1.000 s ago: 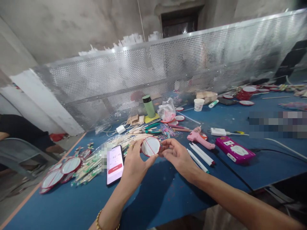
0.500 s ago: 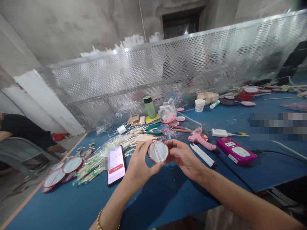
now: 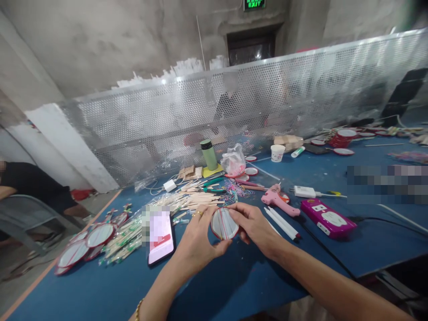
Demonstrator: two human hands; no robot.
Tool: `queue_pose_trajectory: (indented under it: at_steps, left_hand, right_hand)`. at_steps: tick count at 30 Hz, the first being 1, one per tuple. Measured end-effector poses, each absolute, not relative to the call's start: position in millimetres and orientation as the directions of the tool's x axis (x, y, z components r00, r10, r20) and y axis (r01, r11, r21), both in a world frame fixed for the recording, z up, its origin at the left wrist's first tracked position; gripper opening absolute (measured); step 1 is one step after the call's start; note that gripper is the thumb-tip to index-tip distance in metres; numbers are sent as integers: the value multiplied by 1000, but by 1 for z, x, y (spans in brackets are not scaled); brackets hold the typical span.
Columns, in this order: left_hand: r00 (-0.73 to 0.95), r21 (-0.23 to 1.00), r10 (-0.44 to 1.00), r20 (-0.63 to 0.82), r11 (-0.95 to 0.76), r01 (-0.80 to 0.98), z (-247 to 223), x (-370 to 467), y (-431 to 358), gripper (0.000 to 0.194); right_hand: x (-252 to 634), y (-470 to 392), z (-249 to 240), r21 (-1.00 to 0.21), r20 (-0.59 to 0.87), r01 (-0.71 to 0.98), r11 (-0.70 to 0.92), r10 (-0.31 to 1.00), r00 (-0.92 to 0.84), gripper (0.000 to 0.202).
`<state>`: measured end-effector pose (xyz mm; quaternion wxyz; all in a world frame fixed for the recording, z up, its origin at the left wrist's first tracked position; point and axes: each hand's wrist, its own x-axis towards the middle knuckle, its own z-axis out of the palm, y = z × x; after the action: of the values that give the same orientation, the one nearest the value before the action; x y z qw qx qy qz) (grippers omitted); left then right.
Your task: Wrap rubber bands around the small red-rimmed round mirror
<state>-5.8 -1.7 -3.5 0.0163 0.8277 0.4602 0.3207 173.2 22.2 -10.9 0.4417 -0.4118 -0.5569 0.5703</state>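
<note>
Between my hands is a small round white disc with a red rim point(image 3: 224, 224), with thin red and greyish lines across its face. My left hand point(image 3: 197, 238) grips its left edge, the thumb below and the fingers curled behind. On the right side, my right hand point(image 3: 257, 227) has its fingertips at the upper edge, thumb or forefinger pressed on the face. The disc is tilted up above the blue table point(image 3: 214, 290). Colourful rubber bands point(image 3: 239, 189) and wooden sticks point(image 3: 200, 199) lie just beyond my hands.
A phone point(image 3: 161, 236) and several similar discs point(image 3: 100, 235) lie to the left. On the right are white markers point(image 3: 282, 224), a pink glue gun point(image 3: 280, 199) and a purple power strip point(image 3: 327, 218). A green bottle point(image 3: 208, 155) stands before the perforated metal screen point(image 3: 160, 120).
My right hand has shifted from the disc's right edge to its upper right, its fingers now over the face. The disc has turned, its lines steeper. The camera view has tipped slightly upward.
</note>
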Motion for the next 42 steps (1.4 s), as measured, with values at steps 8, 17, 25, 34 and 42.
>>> queue_pose_trajectory:
  at_steps: [8, 17, 25, 34, 42]
  left_hand:
    - [340, 410, 813, 473, -545, 731, 1, -3, -5, 59]
    - [347, 433, 818, 459, -547, 717, 4, -1, -7, 58]
    - [346, 425, 816, 464, -547, 721, 2, -1, -6, 57]
    - [331, 430, 818, 471, -540, 724, 0, -1, -7, 59]
    - [315, 431, 819, 481, -533, 728, -1, 0, -6, 61]
  right_hand:
    - [173, 21, -10, -996, 45, -86, 21, 957, -288, 47]
    - [175, 20, -9, -995, 42, -104, 12, 954, -297, 46]
    - [175, 21, -12, -995, 39, -100, 10, 955, -294, 46]
    - [175, 21, -12, -993, 31, -114, -3, 954, -297, 45]
    - [174, 19, -9, -993, 27, -121, -11, 952, -306, 43]
